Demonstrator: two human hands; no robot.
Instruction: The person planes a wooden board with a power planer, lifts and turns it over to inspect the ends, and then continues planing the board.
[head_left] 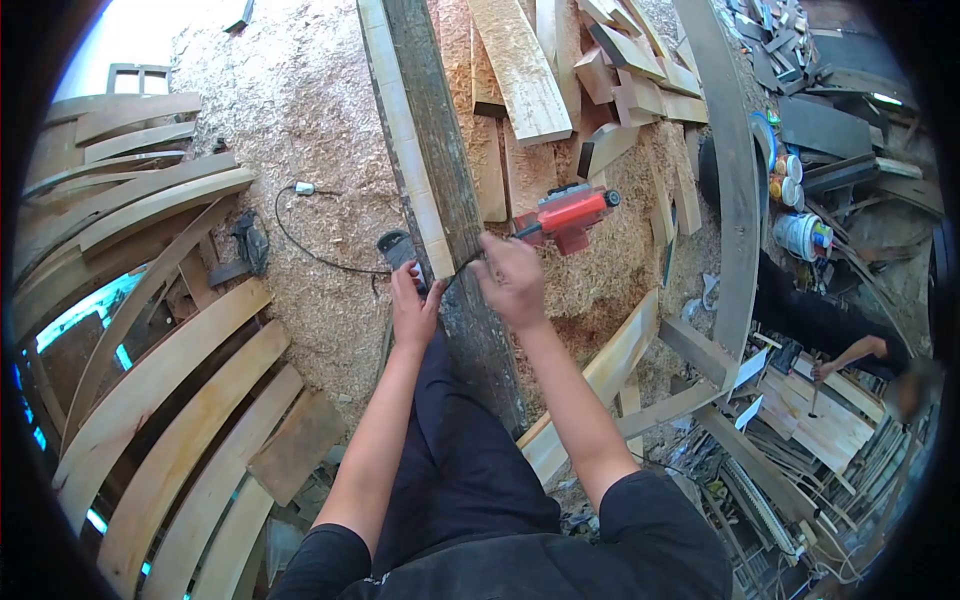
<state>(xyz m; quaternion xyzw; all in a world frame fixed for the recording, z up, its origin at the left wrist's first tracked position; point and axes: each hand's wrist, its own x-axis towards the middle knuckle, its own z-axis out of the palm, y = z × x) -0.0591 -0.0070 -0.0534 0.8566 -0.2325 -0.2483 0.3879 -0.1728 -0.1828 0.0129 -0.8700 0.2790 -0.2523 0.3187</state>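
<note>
A long pale strip of wood [405, 130] lies lengthwise on a dark, weathered beam [432, 110]. At the strip's near end, my left hand [413, 312] has its fingers along the left edge and its thumb by the end. My right hand [513, 283] is closed over the beam's right side, with a thin black cord [463, 268] at its fingertips. Just beyond it, a red power tool [568, 220], apparently an electric planer, rests on the shavings. A small dark object [393, 243] sits left of the strip, partly hidden by it.
Curved boards [170, 390] are stacked at left. Wood offcuts [525, 75] lie ahead on the shavings [290, 110]. A white plug [304, 188] ends a cord. A wooden frame [735, 200] and buckets [798, 235] stand right. Another person's arm [850, 355] reaches over boards.
</note>
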